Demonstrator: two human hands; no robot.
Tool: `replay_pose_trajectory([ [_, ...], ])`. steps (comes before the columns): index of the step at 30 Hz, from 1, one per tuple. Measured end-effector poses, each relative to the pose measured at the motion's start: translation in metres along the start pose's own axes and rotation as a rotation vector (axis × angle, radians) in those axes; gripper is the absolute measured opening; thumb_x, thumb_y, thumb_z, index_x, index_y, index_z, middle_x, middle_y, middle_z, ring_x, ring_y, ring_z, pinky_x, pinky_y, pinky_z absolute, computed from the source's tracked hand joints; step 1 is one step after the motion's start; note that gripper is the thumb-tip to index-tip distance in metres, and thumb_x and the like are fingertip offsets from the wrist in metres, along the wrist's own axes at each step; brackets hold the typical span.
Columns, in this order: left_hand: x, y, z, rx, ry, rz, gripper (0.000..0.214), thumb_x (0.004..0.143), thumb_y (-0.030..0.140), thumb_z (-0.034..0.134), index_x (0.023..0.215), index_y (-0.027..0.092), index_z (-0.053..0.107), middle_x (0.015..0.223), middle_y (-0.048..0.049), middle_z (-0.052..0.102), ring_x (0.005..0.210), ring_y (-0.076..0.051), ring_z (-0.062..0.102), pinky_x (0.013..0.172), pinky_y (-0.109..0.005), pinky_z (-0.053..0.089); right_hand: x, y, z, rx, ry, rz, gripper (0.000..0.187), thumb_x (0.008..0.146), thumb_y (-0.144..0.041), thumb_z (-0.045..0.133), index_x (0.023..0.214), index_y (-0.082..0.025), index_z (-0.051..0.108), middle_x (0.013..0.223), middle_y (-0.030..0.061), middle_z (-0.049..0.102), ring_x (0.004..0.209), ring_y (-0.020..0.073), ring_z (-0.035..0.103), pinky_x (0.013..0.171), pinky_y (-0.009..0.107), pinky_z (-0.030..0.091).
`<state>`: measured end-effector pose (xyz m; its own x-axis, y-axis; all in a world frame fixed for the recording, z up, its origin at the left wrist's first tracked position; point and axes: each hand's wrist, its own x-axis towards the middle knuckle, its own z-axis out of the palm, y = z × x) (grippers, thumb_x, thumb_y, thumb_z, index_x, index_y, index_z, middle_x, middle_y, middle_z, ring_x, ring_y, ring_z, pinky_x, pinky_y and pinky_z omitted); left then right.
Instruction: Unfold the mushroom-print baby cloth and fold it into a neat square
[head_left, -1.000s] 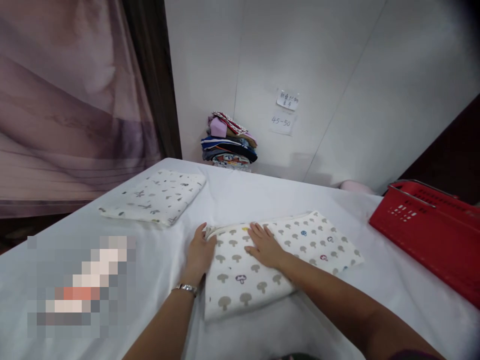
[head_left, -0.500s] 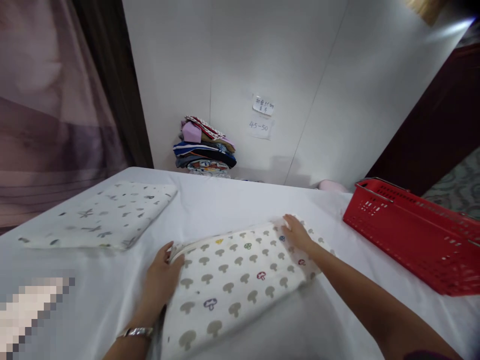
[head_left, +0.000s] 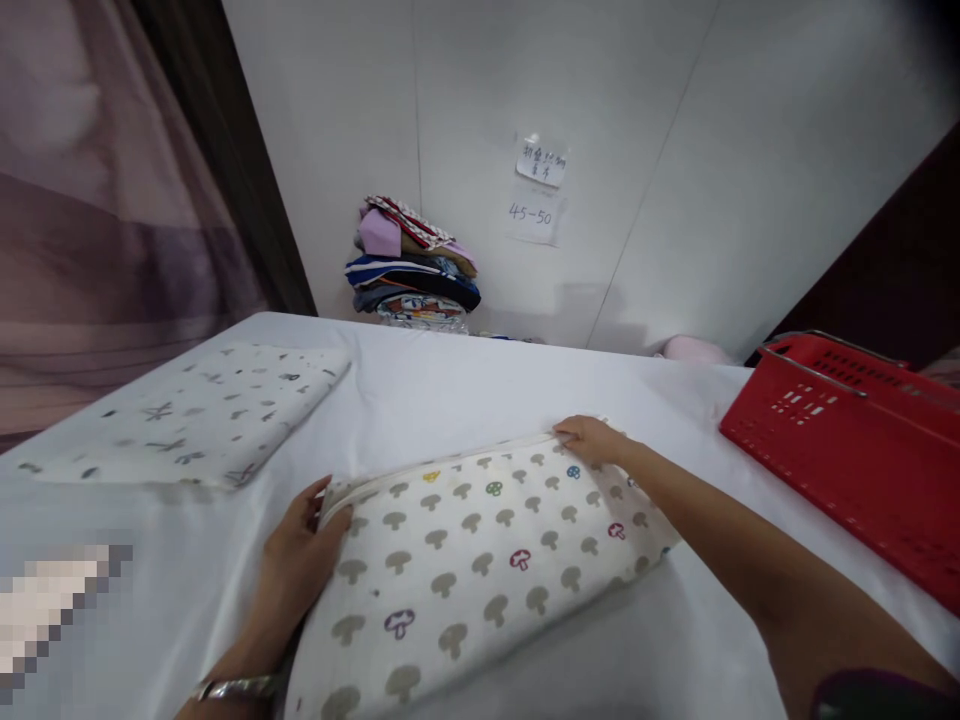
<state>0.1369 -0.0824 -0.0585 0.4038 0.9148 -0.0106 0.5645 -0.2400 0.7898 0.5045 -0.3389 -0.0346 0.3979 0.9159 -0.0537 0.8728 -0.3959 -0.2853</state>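
A folded white cloth with a mushroom print (head_left: 480,560) lies on the white table (head_left: 480,390) right in front of me. My left hand (head_left: 300,560) grips its near-left corner, thumb on top and fingers curled round the edge. My right hand (head_left: 592,440) rests at the cloth's far right corner, fingers closed on the white hem. A metal watch band shows on my left wrist.
A second folded cloth with small dark prints (head_left: 195,415) lies at the left. A red plastic basket (head_left: 847,440) stands at the right edge. A stack of coloured folded clothes (head_left: 412,270) sits against the back wall under two paper notes (head_left: 538,190).
My right hand slid from the middle of the mushroom cloth out to its far right corner. My left hand stayed on the left corner. The view shifted closer to the cloth.
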Motion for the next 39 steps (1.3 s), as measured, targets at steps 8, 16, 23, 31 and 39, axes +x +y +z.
replay_pose_trajectory([
  [8, -0.003, -0.007, 0.003, -0.085, -0.017, 0.051, 0.062, 0.069, 0.047, 0.055, 0.126, 0.021, 0.048, 0.099, -0.0049, 0.064, 0.082, -0.020, 0.062, 0.071, -0.030, 0.051, 0.006, -0.005, -0.013, -0.091, -0.103, -0.112, 0.028, 0.073, -0.017, 0.052, 0.097, -0.019, 0.065, 0.100, 0.0084, 0.064, 0.099, 0.0242, 0.054, 0.088, 0.034, 0.041],
  [16, -0.001, -0.010, 0.003, -0.097, -0.027, 0.033, 0.061, 0.070, 0.047, 0.056, 0.125, 0.022, 0.049, 0.097, -0.0050, 0.064, 0.082, -0.022, 0.062, 0.072, -0.033, 0.051, 0.014, -0.016, -0.018, 0.040, -0.204, 0.041, 0.031, 0.068, -0.023, 0.057, 0.099, -0.023, 0.065, 0.107, 0.0051, 0.064, 0.097, 0.0233, 0.058, 0.083, 0.031, 0.043],
  [23, -0.003, -0.004, 0.001, -0.082, -0.010, 0.029, 0.061, 0.069, 0.046, 0.055, 0.124, 0.022, 0.049, 0.096, -0.0044, 0.064, 0.082, -0.021, 0.062, 0.073, -0.033, 0.051, 0.020, -0.010, -0.007, 0.052, -0.134, 0.015, 0.018, 0.076, -0.023, 0.051, 0.085, -0.021, 0.066, 0.094, 0.0052, 0.066, 0.086, 0.0203, 0.059, 0.077, 0.030, 0.044],
  [31, -0.001, -0.009, 0.003, -0.064, -0.007, 0.021, 0.061, 0.069, 0.046, 0.056, 0.124, 0.022, 0.050, 0.097, -0.0055, 0.063, 0.084, -0.022, 0.062, 0.075, -0.035, 0.050, 0.011, -0.010, -0.009, 0.033, -0.018, -0.156, 0.025, 0.078, -0.026, 0.053, 0.101, -0.022, 0.063, 0.109, 0.0073, 0.061, 0.104, 0.0239, 0.051, 0.091, 0.038, 0.039],
  [39, -0.004, -0.003, 0.002, -0.097, -0.014, 0.012, 0.062, 0.067, 0.047, 0.056, 0.123, 0.021, 0.050, 0.095, -0.0048, 0.064, 0.081, -0.021, 0.061, 0.072, -0.032, 0.050, 0.011, -0.025, -0.003, 0.017, -0.137, -0.144, 0.024, 0.081, -0.026, 0.048, 0.101, -0.022, 0.062, 0.105, 0.0071, 0.061, 0.099, 0.0225, 0.052, 0.087, 0.036, 0.040],
])
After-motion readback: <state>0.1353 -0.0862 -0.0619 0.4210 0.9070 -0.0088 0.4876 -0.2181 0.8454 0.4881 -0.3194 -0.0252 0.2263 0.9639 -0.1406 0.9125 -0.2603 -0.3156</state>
